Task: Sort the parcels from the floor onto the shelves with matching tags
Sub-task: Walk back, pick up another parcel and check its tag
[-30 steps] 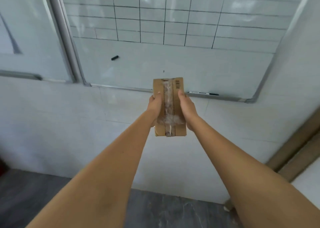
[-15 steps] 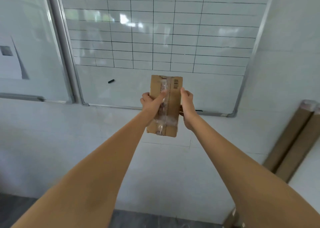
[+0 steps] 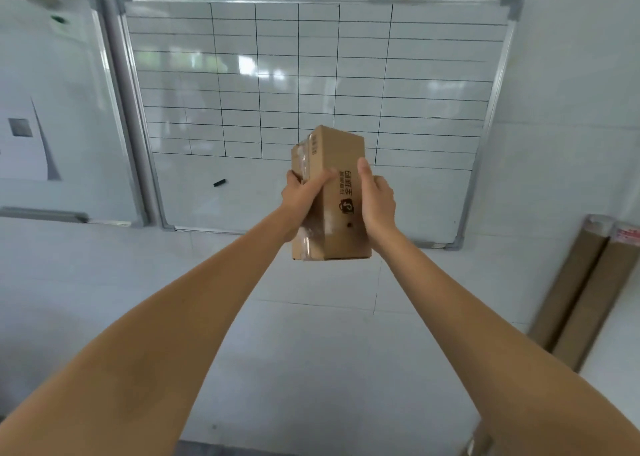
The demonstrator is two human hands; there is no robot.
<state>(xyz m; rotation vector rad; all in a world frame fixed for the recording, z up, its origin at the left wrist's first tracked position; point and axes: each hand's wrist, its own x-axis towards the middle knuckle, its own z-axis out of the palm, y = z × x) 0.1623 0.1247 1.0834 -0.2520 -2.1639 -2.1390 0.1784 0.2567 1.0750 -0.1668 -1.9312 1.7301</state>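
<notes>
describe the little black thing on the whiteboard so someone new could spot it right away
Find the big gridded whiteboard on the wall, and look at its blank strip below the grid. Left of the cardboard parcel held in both hands lies a small black marker cap or magnet, the only dark object on that bare area.

A strip of dark floor (image 3: 239, 450) shows along the bottom edge of the frame, below a white tiled wall (image 3: 311, 334). At the lower right, two brown cardboard tubes (image 3: 581, 293) lean against the wall; their feet are out of sight.
</notes>
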